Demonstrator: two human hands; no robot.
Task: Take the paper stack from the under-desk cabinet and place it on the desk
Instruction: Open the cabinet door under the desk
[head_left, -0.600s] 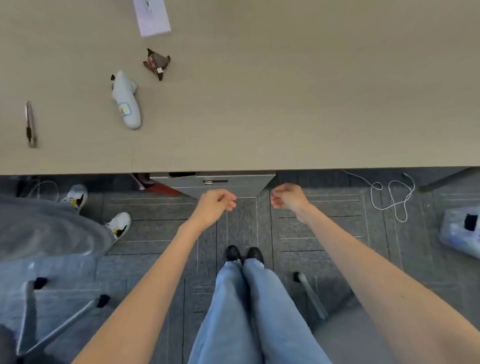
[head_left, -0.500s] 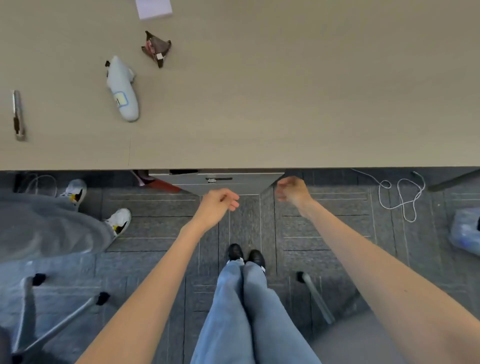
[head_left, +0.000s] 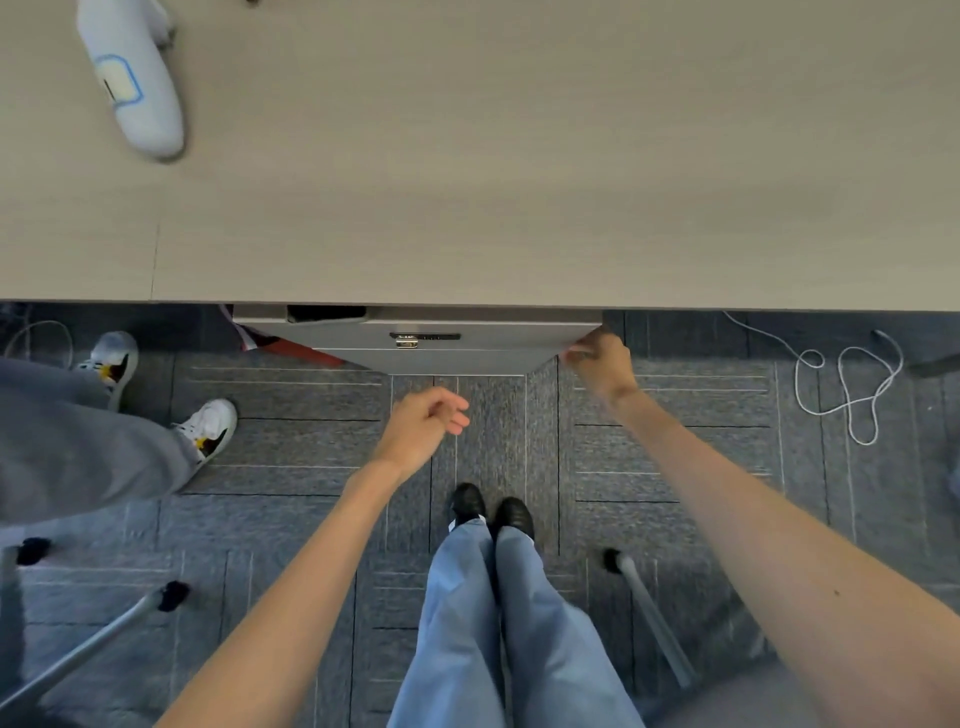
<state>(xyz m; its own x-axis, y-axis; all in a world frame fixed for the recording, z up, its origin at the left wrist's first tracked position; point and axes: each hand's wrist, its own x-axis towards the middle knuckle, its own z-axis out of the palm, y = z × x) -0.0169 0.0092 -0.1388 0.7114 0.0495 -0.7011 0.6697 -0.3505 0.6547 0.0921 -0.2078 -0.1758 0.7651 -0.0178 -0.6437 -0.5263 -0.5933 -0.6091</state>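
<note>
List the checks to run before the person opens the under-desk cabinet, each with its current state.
1. Right hand at the cabinet front's right edge: ok, fingers meet the corner.
2. Firm grip on that edge: cannot tell.
3. Left hand free: ok, empty, short of the cabinet.
4. Cabinet open: not ok.
5. Paper stack visible: not ok, nothing shows.
6. Bare space on the desk: ok, only a white device far left.

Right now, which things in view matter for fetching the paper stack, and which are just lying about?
Job: under-desk cabinet, closed, paper stack not visible; desk; right hand at the cabinet's right corner; left hand, free.

Lying about: white device on the desk; white cable on the floor.
</note>
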